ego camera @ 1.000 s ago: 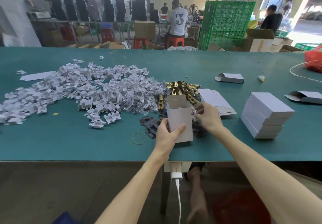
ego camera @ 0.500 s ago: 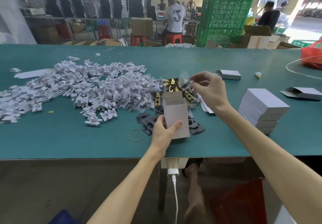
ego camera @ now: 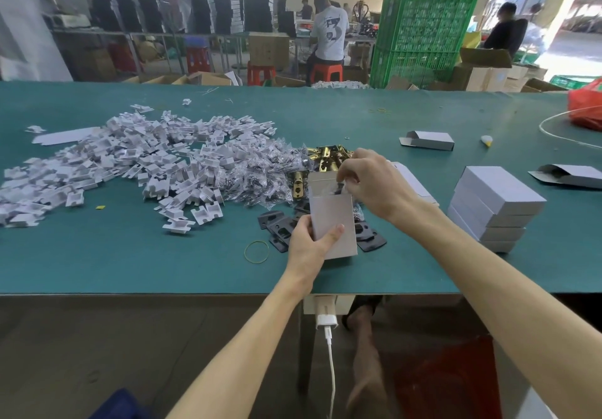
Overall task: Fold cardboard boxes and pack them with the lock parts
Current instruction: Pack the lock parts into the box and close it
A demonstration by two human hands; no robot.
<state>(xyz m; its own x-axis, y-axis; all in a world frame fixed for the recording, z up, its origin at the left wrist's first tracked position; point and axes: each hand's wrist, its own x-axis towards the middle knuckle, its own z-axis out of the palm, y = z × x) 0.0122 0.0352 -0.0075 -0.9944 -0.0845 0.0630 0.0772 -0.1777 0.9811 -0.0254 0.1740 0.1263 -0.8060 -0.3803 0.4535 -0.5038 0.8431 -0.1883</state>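
Near the edge of the green table [ego camera: 130, 265]: hold cardboard box [ego camera: 335, 223] upright in the curled grip of left hand [ego camera: 308, 249], thumb across front, easing the bagged part [ego camera: 337, 189] pinched in right hand [ego camera: 374, 187] straight into its open top.

Factory packing floor — long green worktable [ego camera: 130, 265], stacked green crates [ego camera: 423, 31], workers on stools [ego camera: 327, 71].

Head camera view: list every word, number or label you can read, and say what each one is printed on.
"3": large, on the back of the white T-shirt of the person seated on a red stool.
Mark above that 3: too blurred to read.
Brown carton beyond the table: any print is too blurred to read.
Held box and stack of boxes: no text visible.
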